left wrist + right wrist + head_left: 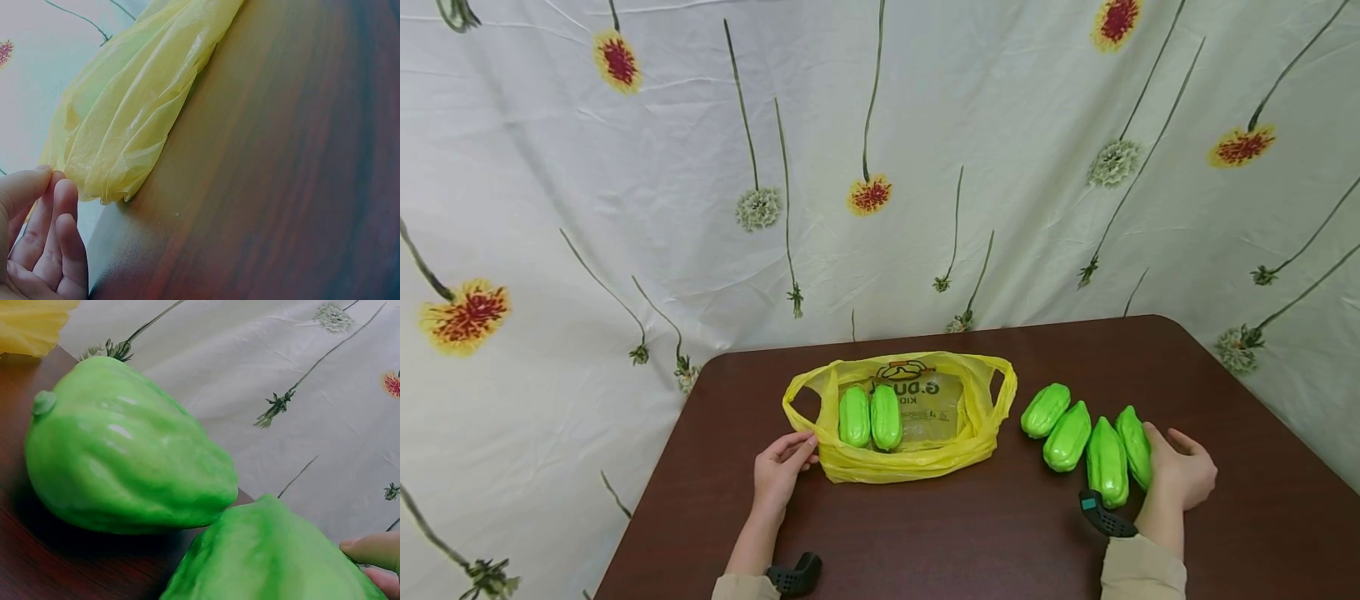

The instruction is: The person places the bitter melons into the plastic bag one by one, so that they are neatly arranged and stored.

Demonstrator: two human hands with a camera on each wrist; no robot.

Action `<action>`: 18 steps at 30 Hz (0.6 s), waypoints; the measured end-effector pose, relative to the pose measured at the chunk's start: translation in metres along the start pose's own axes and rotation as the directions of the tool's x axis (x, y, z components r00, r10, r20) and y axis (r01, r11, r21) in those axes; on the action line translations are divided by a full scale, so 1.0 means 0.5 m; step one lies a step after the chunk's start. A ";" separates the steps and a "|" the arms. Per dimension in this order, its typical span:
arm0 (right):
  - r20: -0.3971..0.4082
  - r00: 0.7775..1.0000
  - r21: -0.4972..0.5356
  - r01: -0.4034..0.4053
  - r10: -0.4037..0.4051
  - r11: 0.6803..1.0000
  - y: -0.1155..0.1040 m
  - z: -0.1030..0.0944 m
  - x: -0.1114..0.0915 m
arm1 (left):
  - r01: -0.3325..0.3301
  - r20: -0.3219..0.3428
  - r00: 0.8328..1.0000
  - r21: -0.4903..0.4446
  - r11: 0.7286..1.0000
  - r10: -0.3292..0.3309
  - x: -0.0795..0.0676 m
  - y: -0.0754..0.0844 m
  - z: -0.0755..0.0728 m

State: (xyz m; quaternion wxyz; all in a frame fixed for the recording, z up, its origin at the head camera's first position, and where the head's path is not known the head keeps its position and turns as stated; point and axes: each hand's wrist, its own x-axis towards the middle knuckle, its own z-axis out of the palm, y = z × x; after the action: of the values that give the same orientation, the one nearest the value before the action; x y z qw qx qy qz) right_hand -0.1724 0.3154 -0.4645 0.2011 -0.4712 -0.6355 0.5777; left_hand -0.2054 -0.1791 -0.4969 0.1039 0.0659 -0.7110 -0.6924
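Observation:
A yellow plastic bag lies with its mouth open, and two bright green, papaya-like fruits are inside it. My left hand pinches the bag's near left edge between thumb and fingertips; the left wrist view shows the thin yellow plastic in folds beyond the fingers. Several more green fruits lie in a row right of the bag. At the end of that row, my right hand is beside the rightmost fruit, fingertips right at its side. The right wrist view shows this ridged fruit close up.
Everything rests on a dark reddish-brown table with rounded far corners. Behind it hangs a pale cloth printed with flowers. A black device is strapped at the left wrist, another black device at the right.

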 end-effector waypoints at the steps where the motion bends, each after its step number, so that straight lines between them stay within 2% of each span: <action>1: -0.002 1.000 0.001 -0.002 0.002 1.000 0.000 0.000 0.000 | 0.001 -0.001 1.000 0.001 1.000 -0.001 0.000 0.000 0.000; 18: -0.041 0.998 0.061 0.039 -0.037 0.997 0.006 0.006 0.002 | -0.006 -0.007 1.000 0.005 1.000 0.006 -0.001 0.002 -0.001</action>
State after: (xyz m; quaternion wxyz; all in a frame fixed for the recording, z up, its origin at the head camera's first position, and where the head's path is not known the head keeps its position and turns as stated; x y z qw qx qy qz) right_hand -0.1742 0.3145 -0.4681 0.2390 -0.4642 -0.6221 0.5834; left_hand -0.2046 -0.1793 -0.4960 0.1085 0.0664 -0.7125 -0.6900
